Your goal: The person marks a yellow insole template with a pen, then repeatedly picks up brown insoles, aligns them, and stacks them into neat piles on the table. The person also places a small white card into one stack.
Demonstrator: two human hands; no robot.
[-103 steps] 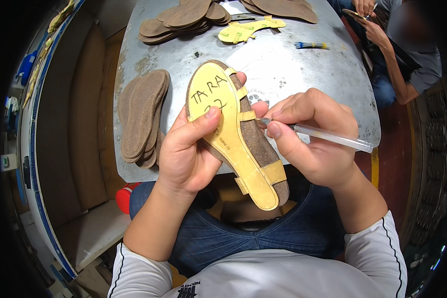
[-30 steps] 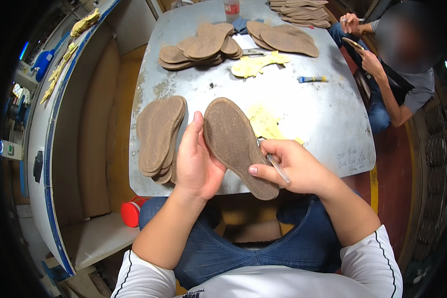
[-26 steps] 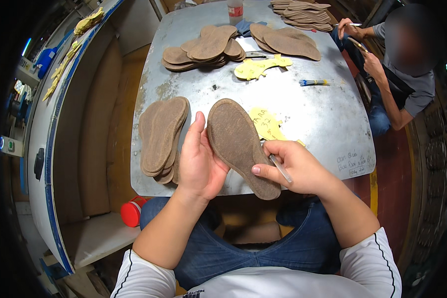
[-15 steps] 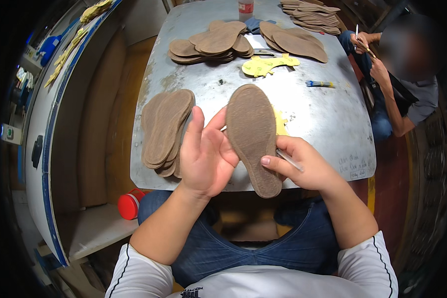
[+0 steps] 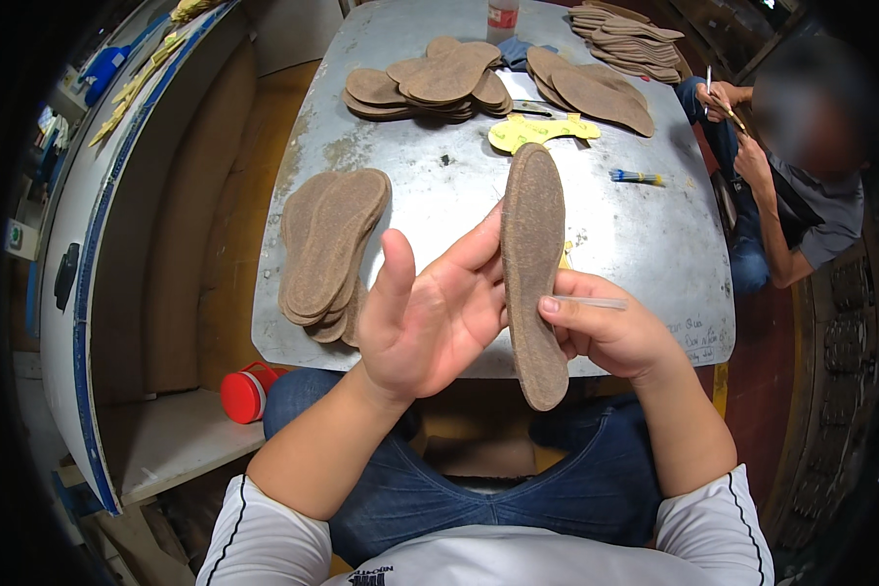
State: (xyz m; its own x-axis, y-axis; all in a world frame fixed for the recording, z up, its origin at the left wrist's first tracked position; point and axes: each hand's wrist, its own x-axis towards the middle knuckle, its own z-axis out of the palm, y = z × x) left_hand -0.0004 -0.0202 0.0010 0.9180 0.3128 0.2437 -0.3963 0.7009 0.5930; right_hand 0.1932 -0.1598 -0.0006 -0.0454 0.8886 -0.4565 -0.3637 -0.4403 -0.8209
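A brown insole (image 5: 534, 269) stands tilted above the near part of the metal table, turned partly edge-on. My right hand (image 5: 610, 330) grips its right edge between thumb and fingers, and a slim whitish pen (image 5: 596, 304) is tucked in the same hand. Open with the palm up, my left hand (image 5: 430, 317) has its fingers stretched against the insole's left side; their tips are hidden behind it. To the left of that hand lies a stack of similar insoles (image 5: 334, 244). Beyond the held insole is a yellow template (image 5: 542, 133) on the table.
More insole piles (image 5: 439, 78) lie at the table's far side, near a bottle (image 5: 502, 18). Several blue pens (image 5: 637, 178) rest right of centre. A co-worker (image 5: 816, 205) sits at the right, handling small items. A red container (image 5: 243, 396) stands on the lower left shelf.
The insole has been turned from nearly face-on to a narrower, more edge-on angle and shifted right. Both hands moved slightly right with it, and the left fingers reach further behind it.
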